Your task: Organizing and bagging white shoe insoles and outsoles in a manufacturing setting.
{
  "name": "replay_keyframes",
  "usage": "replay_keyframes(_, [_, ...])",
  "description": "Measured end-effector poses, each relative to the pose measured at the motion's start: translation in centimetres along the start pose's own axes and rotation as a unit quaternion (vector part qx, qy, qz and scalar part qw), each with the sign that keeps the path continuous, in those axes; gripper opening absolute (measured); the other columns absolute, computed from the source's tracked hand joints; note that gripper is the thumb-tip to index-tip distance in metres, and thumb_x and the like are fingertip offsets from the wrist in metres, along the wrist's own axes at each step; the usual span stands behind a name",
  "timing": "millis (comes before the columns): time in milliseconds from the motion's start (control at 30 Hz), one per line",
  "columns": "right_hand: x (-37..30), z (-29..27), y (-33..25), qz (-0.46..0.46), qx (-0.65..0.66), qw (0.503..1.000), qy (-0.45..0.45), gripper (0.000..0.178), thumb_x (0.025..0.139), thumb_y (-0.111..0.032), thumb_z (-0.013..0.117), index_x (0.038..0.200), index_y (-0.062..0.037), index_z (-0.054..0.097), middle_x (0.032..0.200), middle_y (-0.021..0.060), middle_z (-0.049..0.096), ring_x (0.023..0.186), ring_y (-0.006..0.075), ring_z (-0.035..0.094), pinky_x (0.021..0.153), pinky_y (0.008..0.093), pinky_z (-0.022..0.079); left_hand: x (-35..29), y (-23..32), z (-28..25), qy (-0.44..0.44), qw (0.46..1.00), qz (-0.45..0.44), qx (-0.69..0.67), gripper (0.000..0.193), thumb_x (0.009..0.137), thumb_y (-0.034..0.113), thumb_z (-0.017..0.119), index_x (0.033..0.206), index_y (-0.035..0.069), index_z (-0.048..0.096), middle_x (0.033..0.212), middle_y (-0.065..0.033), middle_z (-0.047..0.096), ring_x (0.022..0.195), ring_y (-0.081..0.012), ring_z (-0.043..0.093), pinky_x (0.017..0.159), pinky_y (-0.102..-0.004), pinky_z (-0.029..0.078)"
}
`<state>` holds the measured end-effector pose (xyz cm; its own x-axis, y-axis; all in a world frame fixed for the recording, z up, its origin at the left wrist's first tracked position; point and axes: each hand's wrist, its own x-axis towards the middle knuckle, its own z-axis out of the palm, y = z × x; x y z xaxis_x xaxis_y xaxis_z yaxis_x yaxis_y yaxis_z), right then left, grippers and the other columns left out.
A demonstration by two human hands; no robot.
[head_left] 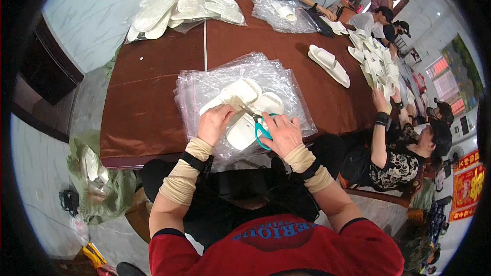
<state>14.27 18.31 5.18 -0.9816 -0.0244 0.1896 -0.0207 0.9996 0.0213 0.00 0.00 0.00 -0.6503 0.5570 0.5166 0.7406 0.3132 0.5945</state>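
Observation:
Two cream slippers, one on the left [242,90] and one on the right [270,103], lie side by side on a stack of clear plastic bags [292,89] at the table's near edge. My left hand [215,124] is closed in a pinch at the left slipper's strap; its fingertips partly hide what they grip. In my right hand [284,134] is a pair of scissors [262,134] with teal handles, fingers through the loops. The scissors lie over the right slipper, blades pointing up and left toward the left hand's fingertips.
Bagged slippers [153,15] lie at the brown-covered table's [138,102] far left, another bag [284,13] at far centre. A loose slipper [329,65] and a slipper pile [376,64] lie right, where co-workers [404,166] sit. A green sack [92,189] stands on the floor left.

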Motion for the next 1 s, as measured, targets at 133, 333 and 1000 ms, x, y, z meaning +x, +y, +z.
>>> replay_keyframes(133, [-0.3, 0.3, 0.4, -0.018, 0.017, 0.999, 0.025, 0.061, 0.074, -0.035, 0.069, 0.125, -0.0077, 0.049, 0.089, 0.0067, 0.058, 0.088, 0.0215, 0.055, 0.075, 0.0381, 0.035, -0.1, 0.5, 0.0, -0.004, 1.000, -0.002, 0.000, 0.006, 0.081, 0.010, 0.062, 0.085, 0.005, 0.061, 0.078, -0.0120, 0.061, 0.072, -0.0315, 0.061, 0.061, -0.0374, 0.048])
replay_keyframes(333, [-0.3, 0.6, 1.7, 0.055, 0.036, 0.997, 0.033, 0.057, 0.076, -0.034, 0.067, 0.124, -0.0089, 0.048, 0.090, 0.0096, 0.059, 0.085, 0.0266, 0.058, 0.073, 0.0407, 0.039, -0.2, 0.0, -0.4, -0.005, 1.000, 0.001, 0.005, 0.006, 0.082, 0.010, 0.062, 0.086, 0.005, 0.061, 0.080, -0.0118, 0.062, 0.071, -0.0305, 0.061, 0.061, -0.0367, 0.048])
replay_keyframes(1000, [-0.8, 5.7, 7.3, 0.043, 0.136, 0.981, 0.135, 0.036, 0.084, -0.010, 0.059, 0.120, -0.0070, 0.055, 0.126, 0.0144, 0.049, 0.116, 0.0327, 0.046, 0.098, 0.0413, 0.037, -27.8, 0.1, -19.1, 0.538, 0.747, -0.373, -0.113, 0.014, 0.092, 0.012, 0.056, 0.096, 0.001, 0.064, 0.080, -0.0035, 0.061, 0.072, -0.0106, 0.057, 0.068, -0.0243, 0.049])
